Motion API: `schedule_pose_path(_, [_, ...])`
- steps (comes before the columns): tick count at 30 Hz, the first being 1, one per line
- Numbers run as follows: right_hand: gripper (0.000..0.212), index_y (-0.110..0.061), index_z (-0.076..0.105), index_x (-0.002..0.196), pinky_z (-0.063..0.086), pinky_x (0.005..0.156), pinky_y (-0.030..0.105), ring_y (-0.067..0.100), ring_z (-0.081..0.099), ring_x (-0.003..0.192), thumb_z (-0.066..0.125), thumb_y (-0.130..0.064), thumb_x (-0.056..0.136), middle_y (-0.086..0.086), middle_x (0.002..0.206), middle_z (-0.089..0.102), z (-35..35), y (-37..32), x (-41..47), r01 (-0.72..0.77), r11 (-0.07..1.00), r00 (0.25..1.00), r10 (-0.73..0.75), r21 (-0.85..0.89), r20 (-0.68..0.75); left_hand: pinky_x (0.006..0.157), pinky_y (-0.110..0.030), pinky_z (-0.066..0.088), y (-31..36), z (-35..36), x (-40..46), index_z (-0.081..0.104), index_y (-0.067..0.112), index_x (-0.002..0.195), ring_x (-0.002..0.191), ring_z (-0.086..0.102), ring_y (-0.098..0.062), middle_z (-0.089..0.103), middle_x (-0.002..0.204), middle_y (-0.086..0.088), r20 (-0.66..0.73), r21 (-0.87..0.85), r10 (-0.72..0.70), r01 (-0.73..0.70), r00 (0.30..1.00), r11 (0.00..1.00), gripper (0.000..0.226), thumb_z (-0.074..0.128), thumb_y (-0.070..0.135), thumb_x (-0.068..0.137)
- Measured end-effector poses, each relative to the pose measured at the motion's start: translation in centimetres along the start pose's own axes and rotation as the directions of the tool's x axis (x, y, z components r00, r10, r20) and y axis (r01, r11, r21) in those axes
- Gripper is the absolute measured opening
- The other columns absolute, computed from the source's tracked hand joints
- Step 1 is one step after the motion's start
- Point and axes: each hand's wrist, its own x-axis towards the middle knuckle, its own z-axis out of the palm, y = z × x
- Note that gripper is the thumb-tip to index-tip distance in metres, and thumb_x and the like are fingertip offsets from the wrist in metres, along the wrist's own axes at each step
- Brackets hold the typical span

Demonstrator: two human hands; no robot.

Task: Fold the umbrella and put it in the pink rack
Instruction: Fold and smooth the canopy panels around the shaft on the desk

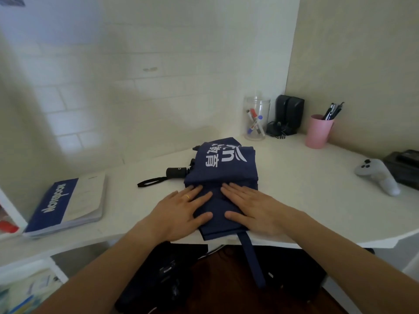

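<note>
A navy blue umbrella [226, 171] with white lettering lies collapsed and flattened on the white desk [306, 182]. Its black handle [175, 172] and wrist loop stick out to the left. Its closing strap [252, 261] hangs down over the desk's front edge. My left hand [181, 211] and my right hand [251, 207] lie flat, fingers spread, side by side on the near half of the fabric, pressing it down. A pink cup [318, 132] holding pens stands at the back right. No other pink container is in view.
A blue notebook [65, 207] lies at the left of the desk. At the back stand a clear jar [256, 118] with markers and black speakers [290, 112]. A white game controller [377, 175] and a black device [405, 168] sit at the right.
</note>
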Motion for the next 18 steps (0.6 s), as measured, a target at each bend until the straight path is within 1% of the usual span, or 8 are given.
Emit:
schedule_pose_path(2, [0.076, -0.025, -0.004, 0.16, -0.009, 0.122, 0.024, 0.002, -0.013, 0.152, 0.018, -0.065, 0.099, -0.01, 0.167, -0.009, 0.4, 0.2, -0.8, 0.001, 1.0, 1.0, -0.001, -0.025, -0.001, 0.127, -0.04, 0.011, 0.2, -0.2, -0.6, 0.016, 0.039, 0.161, 0.158, 0.011, -0.019, 0.012, 0.171, 0.003, -0.023, 0.031, 0.002, -0.001, 1.0, 1.0, 0.071, 0.02, 0.072, 0.097])
schedule_pose_path(5, [0.077, -0.027, -0.001, 0.16, -0.003, 0.126, 0.03, 0.003, -0.012, 0.152, 0.02, -0.066, 0.098, -0.01, 0.168, -0.008, 0.2, 0.2, -1.0, 0.001, 1.0, 0.999, -0.002, 0.029, 0.052, 0.122, -0.035, 0.025, 1.6, -1.2, -0.4, 0.051, 0.03, 0.147, 0.147, 0.038, -0.019, 0.042, 0.16, 0.001, -0.295, -0.008, 0.124, -0.132, 0.947, 0.991, 0.058, 0.031, 0.058, 0.101])
schedule_pose_path(7, [0.071, -0.028, 0.024, 0.158, 0.013, 0.126, 0.032, 0.008, 0.01, 0.154, 0.037, -0.063, 0.097, -0.008, 0.167, 0.015, -1.4, 0.2, -0.9, 0.012, 0.991, 0.999, -0.018, 0.136, 0.048, 0.122, -0.032, 0.029, 2.3, -1.3, -0.2, 0.047, 0.032, 0.149, 0.147, 0.036, -0.012, 0.04, 0.16, 0.006, -0.315, -0.077, 0.223, -0.26, 0.922, 0.963, 0.052, 0.032, 0.053, 0.104])
schedule_pose_path(10, [0.027, -0.029, 0.076, 0.107, 0.048, 0.099, 0.028, 0.005, 0.064, 0.111, 0.068, -0.046, 0.087, -0.011, 0.118, 0.073, -4.2, 0.5, -0.6, -0.052, 0.902, 0.909, 0.22, 0.429, -0.353, 0.123, -0.033, 0.027, 1.9, -0.1, -0.7, 0.039, 0.034, 0.154, 0.15, 0.03, -0.01, 0.036, 0.164, 0.008, -0.235, -0.071, 0.297, -0.322, 0.925, 0.944, 0.056, 0.033, 0.056, 0.103])
schedule_pose_path(12, [0.02, -0.026, 0.073, 0.09, 0.051, 0.085, 0.029, 0.006, 0.067, 0.089, 0.073, -0.045, 0.082, -0.013, 0.094, 0.073, -5.7, 1.0, 0.5, -0.171, 0.706, 0.632, 0.613, 0.687, -0.473, 0.125, -0.027, 0.022, 1.4, 0.5, -1.3, 0.037, 0.035, 0.155, 0.152, 0.026, -0.005, 0.033, 0.165, 0.012, -0.218, -0.099, 0.286, -0.313, 0.933, 0.945, 0.057, 0.031, 0.057, 0.103])
schedule_pose_path(13, [0.028, -0.024, 0.069, 0.092, 0.052, 0.083, 0.031, 0.01, 0.065, 0.089, 0.074, -0.049, 0.08, -0.01, 0.096, 0.071, -6.5, 1.2, 1.3, -0.205, 0.55, 0.525, 0.76, 0.81, -0.383, 0.125, -0.026, 0.021, 1.2, 0.5, -1.5, 0.037, 0.036, 0.155, 0.152, 0.024, -0.004, 0.032, 0.165, 0.013, -0.221, -0.113, 0.282, -0.311, 0.934, 0.944, 0.056, 0.031, 0.057, 0.103])
schedule_pose_path(16, [0.034, -0.013, 0.068, 0.091, 0.049, 0.065, 0.027, 0.016, 0.065, 0.081, 0.082, -0.04, 0.078, 0.002, 0.098, 0.071, -8.0, 2.0, 3.7, -0.15, 0.084, 0.564, 0.826, 0.985, 0.015, 0.123, -0.03, 0.027, 1.3, 0.3, -1.8, 0.042, 0.035, 0.153, 0.15, 0.029, -0.005, 0.037, 0.163, 0.012, -0.232, -0.117, 0.283, -0.315, 0.931, 0.942, 0.056, 0.033, 0.057, 0.102])
schedule_pose_path(18, [0.026, -0.007, 0.07, 0.097, 0.051, 0.054, 0.024, 0.015, 0.067, 0.073, 0.084, -0.016, 0.078, 0.011, 0.102, 0.074, -8.8, 2.0, 4.4, -0.086, -0.069, 0.616, 0.781, 0.994, 0.107, 0.122, -0.031, 0.029, 1.4, 0.0, -1.8, 0.045, 0.033, 0.151, 0.149, 0.031, -0.007, 0.039, 0.161, 0.011, -0.231, -0.119, 0.279, -0.312, 0.932, 0.943, 0.056, 0.035, 0.057, 0.102])
